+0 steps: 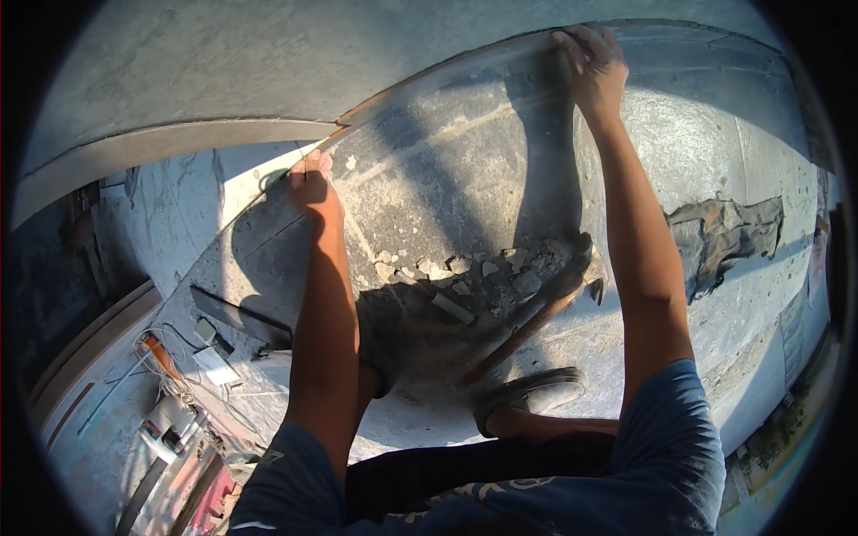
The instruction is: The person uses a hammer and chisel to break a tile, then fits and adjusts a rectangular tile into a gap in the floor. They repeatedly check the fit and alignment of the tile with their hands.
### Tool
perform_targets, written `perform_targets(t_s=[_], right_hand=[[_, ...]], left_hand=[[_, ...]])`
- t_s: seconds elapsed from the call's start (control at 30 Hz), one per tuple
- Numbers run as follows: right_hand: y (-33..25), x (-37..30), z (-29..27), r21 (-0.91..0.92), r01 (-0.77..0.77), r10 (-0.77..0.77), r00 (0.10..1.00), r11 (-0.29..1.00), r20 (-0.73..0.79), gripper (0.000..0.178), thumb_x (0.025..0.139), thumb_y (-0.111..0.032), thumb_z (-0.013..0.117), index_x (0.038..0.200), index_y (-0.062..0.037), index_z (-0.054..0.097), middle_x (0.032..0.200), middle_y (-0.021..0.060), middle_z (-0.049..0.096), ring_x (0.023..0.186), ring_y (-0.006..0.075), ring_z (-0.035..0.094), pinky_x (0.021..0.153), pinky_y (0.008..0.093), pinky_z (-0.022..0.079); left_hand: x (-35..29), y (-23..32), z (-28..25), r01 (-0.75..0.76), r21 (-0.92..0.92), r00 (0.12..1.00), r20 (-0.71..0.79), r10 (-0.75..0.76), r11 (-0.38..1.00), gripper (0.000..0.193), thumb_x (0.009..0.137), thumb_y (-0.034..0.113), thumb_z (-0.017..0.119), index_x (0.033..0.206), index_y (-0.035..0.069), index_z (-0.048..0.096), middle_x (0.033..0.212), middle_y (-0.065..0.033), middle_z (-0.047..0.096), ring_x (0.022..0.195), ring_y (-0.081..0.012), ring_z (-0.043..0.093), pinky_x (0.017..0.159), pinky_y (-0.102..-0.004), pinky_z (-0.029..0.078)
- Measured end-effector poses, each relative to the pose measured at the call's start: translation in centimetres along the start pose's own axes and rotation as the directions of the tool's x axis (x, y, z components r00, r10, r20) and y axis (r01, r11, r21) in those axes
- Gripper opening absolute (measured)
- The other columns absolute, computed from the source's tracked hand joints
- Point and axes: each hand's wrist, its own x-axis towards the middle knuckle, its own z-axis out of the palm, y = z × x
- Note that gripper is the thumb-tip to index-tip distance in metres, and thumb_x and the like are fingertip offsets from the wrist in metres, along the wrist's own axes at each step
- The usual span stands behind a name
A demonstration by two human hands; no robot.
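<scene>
and here we are at the foot of the grey wall (268,62), the person's arms stretched wide! up at 1 o'clock, the right hand (597,71) has its fingers bent over the thin edging strip (438,77), the line that climbs along the wall base from 11 o'clock to 1. grasping or just pressing? can't tell from up here. over at 10 o'clock, the left hand (313,183) sits with fingers curled near the strip's lower end, beside the joint with the brown skirting board (197,138); whether it's clenched on anything, can't tell either.

right at the centre of the dial, broken rubble (458,266) lies scattered on the grey floor (447,183). at 4 o'clock, a wooden-handled hammer (521,337) lies slantwise, just above the dark sandal (538,388). dark crumpled sheet (724,237) at 3 o'clock, and an orange-handled tool (161,355) among cables at 8!
</scene>
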Motion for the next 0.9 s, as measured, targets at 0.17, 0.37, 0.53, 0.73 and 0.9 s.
perform_targets(t_s=[0.17, 0.37, 0.53, 0.73, 0.9], right_hand=[[-0.3, -0.4, 0.8, 0.001, -0.033, 0.033, 0.999, 0.999, -0.036, 0.019, 0.083, -0.018, 0.080, 0.098, -0.0062, 0.076, 0.090, 0.0078, 0.068, 0.077, 0.0180, 0.069, 0.071, 0.0297, 0.054], [0.4, -0.3, 0.7, 0.032, 0.033, -0.033, 0.999, 0.999, -0.015, 0.016, 0.084, -0.013, 0.080, 0.097, -0.0039, 0.076, 0.090, 0.0061, 0.069, 0.079, 0.0140, 0.067, 0.072, 0.0261, 0.052], [-0.7, -0.5, 0.6, -0.036, 0.041, -0.042, 0.999, 0.999, -0.019, 0.016, 0.086, -0.012, 0.078, 0.099, -0.0029, 0.075, 0.091, 0.0063, 0.069, 0.081, 0.0146, 0.067, 0.074, 0.0259, 0.052], [-0.3, -1.8, 2.2, 0.299, -0.202, 0.235, 0.969, 0.932, -0.075, 0.025, 0.087, -0.014, 0.079, 0.103, 0.0037, 0.071, 0.099, 0.0070, 0.071, 0.088, 0.0119, 0.067, 0.081, 0.0243, 0.053], [-1.9, -1.7, 2.8, 0.339, -0.275, 0.336, 0.931, 0.900, -0.138, 0.030, 0.086, -0.015, 0.081, 0.102, 0.0064, 0.068, 0.096, 0.0086, 0.073, 0.087, 0.0111, 0.067, 0.081, 0.0227, 0.053]], left_hand=[[0.0, 0.1, -1.2, -0.031, 0.057, 0.992, 0.127, 0.023, 0.998, 0.016, 0.089, 0.006, 0.070, 0.100, -0.006, 0.065, 0.090, -0.0101, 0.067, 0.080, -0.0172, 0.064, 0.080, -0.0297, 0.054], [-0.1, 0.0, -1.1, 0.012, 0.075, 0.995, 0.097, -0.019, 0.997, 0.017, 0.085, -0.003, 0.072, 0.097, -0.002, 0.061, 0.086, -0.0098, 0.066, 0.077, -0.0184, 0.065, 0.079, -0.0308, 0.054], [-0.9, 1.0, -0.6, 0.082, 0.017, 0.997, -0.003, -0.082, 0.997, 0.038, 0.080, -0.007, 0.074, 0.114, -0.011, 0.058, 0.105, -0.0189, 0.066, 0.088, -0.0253, 0.068, 0.081, -0.0348, 0.060], [-0.7, 1.3, -0.8, 0.195, -0.022, 0.980, -0.020, -0.196, 0.981, 0.034, 0.081, -0.003, 0.076, 0.111, -0.010, 0.061, 0.103, -0.0156, 0.066, 0.087, -0.0211, 0.068, 0.075, -0.0311, 0.060], [-0.6, 1.7, -0.6, 0.200, -0.009, 0.980, -0.017, -0.201, 0.980, 0.028, 0.082, 0.002, 0.078, 0.105, -0.008, 0.065, 0.095, -0.0113, 0.068, 0.082, -0.0174, 0.068, 0.071, -0.0282, 0.059]])
